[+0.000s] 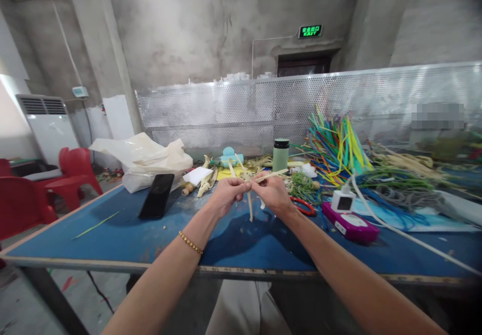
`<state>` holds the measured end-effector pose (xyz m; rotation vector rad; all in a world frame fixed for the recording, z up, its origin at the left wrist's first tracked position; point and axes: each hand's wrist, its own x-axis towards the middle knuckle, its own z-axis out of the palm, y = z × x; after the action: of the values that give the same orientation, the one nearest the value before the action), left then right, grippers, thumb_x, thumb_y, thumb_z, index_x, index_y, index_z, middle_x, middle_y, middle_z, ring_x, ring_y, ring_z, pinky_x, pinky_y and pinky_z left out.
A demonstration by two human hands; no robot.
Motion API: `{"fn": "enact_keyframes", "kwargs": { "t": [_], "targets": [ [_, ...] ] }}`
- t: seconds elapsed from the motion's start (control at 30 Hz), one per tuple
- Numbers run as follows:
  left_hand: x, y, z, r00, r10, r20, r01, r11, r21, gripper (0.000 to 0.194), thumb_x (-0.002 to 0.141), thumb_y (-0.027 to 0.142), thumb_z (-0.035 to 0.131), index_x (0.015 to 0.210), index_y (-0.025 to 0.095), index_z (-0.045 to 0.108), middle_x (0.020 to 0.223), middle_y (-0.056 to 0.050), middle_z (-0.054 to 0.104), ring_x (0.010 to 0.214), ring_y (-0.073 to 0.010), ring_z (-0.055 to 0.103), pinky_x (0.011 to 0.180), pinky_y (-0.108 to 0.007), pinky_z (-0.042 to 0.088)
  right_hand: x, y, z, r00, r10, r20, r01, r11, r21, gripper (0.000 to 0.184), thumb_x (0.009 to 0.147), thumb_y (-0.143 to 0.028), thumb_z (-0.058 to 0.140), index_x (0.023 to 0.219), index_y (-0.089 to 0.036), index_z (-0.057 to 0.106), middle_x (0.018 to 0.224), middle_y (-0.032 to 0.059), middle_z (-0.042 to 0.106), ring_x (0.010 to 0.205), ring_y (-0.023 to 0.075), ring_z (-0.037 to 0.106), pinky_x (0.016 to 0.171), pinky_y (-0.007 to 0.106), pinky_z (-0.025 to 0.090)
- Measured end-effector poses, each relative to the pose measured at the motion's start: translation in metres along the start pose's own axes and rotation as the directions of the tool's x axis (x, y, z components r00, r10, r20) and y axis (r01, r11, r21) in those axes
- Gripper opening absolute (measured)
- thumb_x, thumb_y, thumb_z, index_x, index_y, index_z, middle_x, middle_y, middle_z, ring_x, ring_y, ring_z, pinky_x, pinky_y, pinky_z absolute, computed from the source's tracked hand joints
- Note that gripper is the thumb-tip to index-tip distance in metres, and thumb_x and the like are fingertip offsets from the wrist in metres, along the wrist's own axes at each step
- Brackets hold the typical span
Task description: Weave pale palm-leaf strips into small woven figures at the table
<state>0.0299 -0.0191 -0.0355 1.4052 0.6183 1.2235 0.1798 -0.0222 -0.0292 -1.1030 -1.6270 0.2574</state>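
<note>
Both hands meet above the blue table, pinching pale flat strips point(250, 207) that cross one another and stick out in several directions. My left hand point(228, 194), with a beaded bracelet on its wrist, is closed on the crossing from the left. From the other side my right hand point(274, 193) grips the same strips, and one strip end point(274, 173) points out to the right above it. The fingertips touch and hide the middle of the crossing. Just right of my right hand lies a red ring-shaped handle point(303, 206).
A black phone point(156, 196) and white plastic bag point(150, 159) are at left. Behind my hands stands a green bottle point(280, 155). Colourful strips point(339, 146), green cord point(303, 187) and a purple box point(351, 224) with a white charger point(343, 200) and cable fill the right.
</note>
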Motion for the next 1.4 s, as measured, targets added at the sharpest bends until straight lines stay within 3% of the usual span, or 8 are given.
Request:
{"fn": "enact_keyframes", "kwargs": {
  "t": [0.27,0.5,0.63,0.83,1.0,1.17,1.3,1.4],
  "targets": [
    [-0.002,0.003,0.0,0.999,0.005,0.041,-0.004,1.0,-0.002,0.026,0.062,0.03,0.078,0.063,0.01,0.062,0.05,0.003,0.047,0.045,-0.0044,0.038,0.047,-0.021,0.022,-0.005,-0.01,-0.004,0.973,0.16,0.166,-0.212,0.907,0.364,0.02,0.067,-0.033,0.065,0.06,-0.016,0.056,0.042,-0.0055,0.043,0.038,0.0073,0.036,0.036,0.022,0.029],
    [-0.003,0.005,0.001,0.997,-0.066,0.035,0.069,0.995,-0.07,0.026,0.059,0.024,0.079,0.058,0.01,0.057,0.049,0.004,0.046,0.043,-0.0031,0.037,0.046,-0.021,0.023,-0.003,-0.018,-0.014,0.98,0.185,0.07,-0.193,0.82,0.539,0.02,0.068,-0.03,0.065,0.079,-0.014,0.06,0.047,-0.0067,0.046,0.034,0.0044,0.033,0.033,0.019,0.023],
    [-0.003,0.006,-0.004,0.992,-0.107,0.059,0.112,0.99,-0.08,0.028,0.06,0.023,0.079,0.055,0.01,0.054,0.05,0.004,0.044,0.043,-0.0022,0.035,0.046,-0.021,0.022,-0.003,-0.021,-0.027,0.992,0.086,0.092,-0.125,0.774,0.62,0.016,0.071,-0.025,0.064,0.081,-0.014,0.062,0.045,-0.0083,0.041,0.035,0.0033,0.031,0.035,0.019,0.021],
    [-0.004,0.01,-0.009,0.981,-0.161,0.104,0.171,0.981,-0.087,0.025,0.06,0.02,0.078,0.057,0.009,0.056,0.049,0.005,0.043,0.042,-0.0016,0.034,0.045,-0.021,0.02,-0.005,-0.022,-0.041,0.941,-0.092,0.325,-0.17,0.703,0.691,0.021,0.072,-0.021,0.062,0.093,-0.016,0.061,0.06,-0.0032,0.056,0.041,0.0052,0.042,0.039,0.019,0.029],
    [-0.006,0.012,-0.009,0.97,-0.191,0.147,0.202,0.977,-0.064,0.027,0.06,0.02,0.078,0.055,0.01,0.053,0.048,0.005,0.04,0.043,-0.002,0.033,0.045,-0.021,0.021,-0.012,-0.026,-0.041,0.86,-0.18,0.478,-0.203,0.739,0.642,0.026,0.076,-0.019,0.053,0.1,-0.014,0.061,0.057,-0.003,0.054,0.043,0.0068,0.042,0.04,0.019,0.031],
    [-0.006,0.012,-0.01,0.961,-0.218,0.17,0.227,0.973,-0.038,0.026,0.058,0.019,0.076,0.053,0.011,0.052,0.046,0.006,0.038,0.041,-0.002,0.031,0.045,-0.021,0.02,-0.015,-0.028,-0.041,0.788,-0.203,0.582,-0.115,0.88,0.461,0.036,0.078,-0.017,0.046,0.109,-0.012,0.063,0.053,-0.0044,0.048,0.045,0.0074,0.039,0.042,0.019,0.03],
    [-0.005,0.014,-0.015,0.964,-0.221,0.149,0.22,0.975,0.026,0.018,0.06,0.017,0.071,0.054,0.011,0.055,0.041,0.005,0.04,0.039,-0.0026,0.031,0.045,-0.021,0.022,-0.013,-0.028,-0.041,0.797,-0.18,0.577,0.07,0.976,0.208,0.028,0.072,-0.011,0.046,0.091,-0.014,0.068,0.05,-0.0052,0.046,0.045,0.0064,0.038,0.044,0.019,0.03],
    [-0.005,0.016,-0.019,0.965,-0.225,0.137,0.215,0.973,0.084,0.016,0.06,0.017,0.07,0.054,0.01,0.057,0.04,0.004,0.042,0.04,-0.0031,0.033,0.046,-0.021,0.022,-0.014,-0.029,-0.041,0.79,-0.149,0.594,0.062,0.984,0.165,0.024,0.07,-0.01,0.045,0.084,-0.014,0.064,0.054,-0.0044,0.051,0.044,0.0069,0.044,0.044,0.019,0.034]
  ]
}}
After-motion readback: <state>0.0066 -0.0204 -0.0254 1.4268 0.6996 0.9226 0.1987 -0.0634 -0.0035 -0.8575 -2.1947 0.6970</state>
